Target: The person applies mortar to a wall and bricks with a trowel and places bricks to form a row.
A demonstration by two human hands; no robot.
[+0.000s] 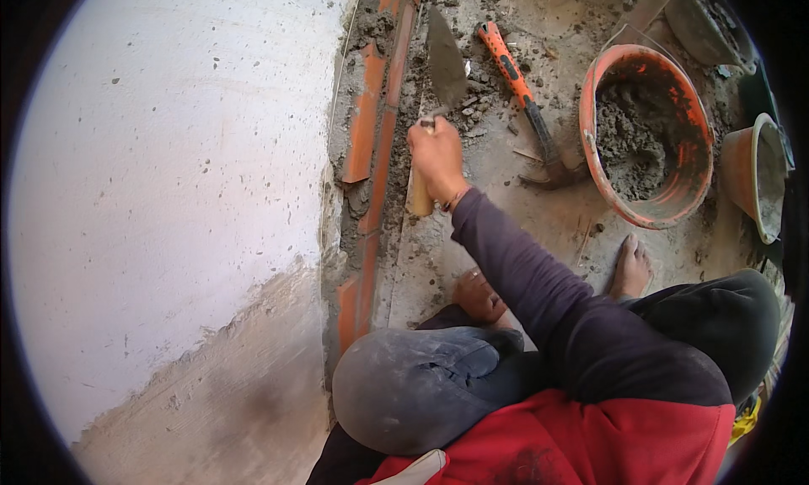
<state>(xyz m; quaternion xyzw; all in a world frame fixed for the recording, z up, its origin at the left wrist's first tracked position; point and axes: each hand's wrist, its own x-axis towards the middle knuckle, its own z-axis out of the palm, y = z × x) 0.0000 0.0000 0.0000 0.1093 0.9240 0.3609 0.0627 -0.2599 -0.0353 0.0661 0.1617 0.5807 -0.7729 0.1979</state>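
Note:
My right hand (438, 156) is closed around the wooden handle of a trowel (445, 59). Its mortar-smeared metal blade points away from me, over the crumbs of mortar beside a low brick course (392, 85). A second orange brick piece (364, 118) lies in wet grey mortar between that course and the wall. Close to my left knee is my left hand (479, 296), with a dark sleeve behind it; its fingertips are hidden. Right of the trowel, a claw hammer (527, 101) with an orange and black handle lies on the floor.
A white, partly bare wall (202, 148) rises along the left. On the right stands an orange bucket (587, 139) holding mortar, near a smaller bucket (740, 169) and a dark mortar-stained container (699, 30). My bare right foot (632, 267) is below the orange bucket.

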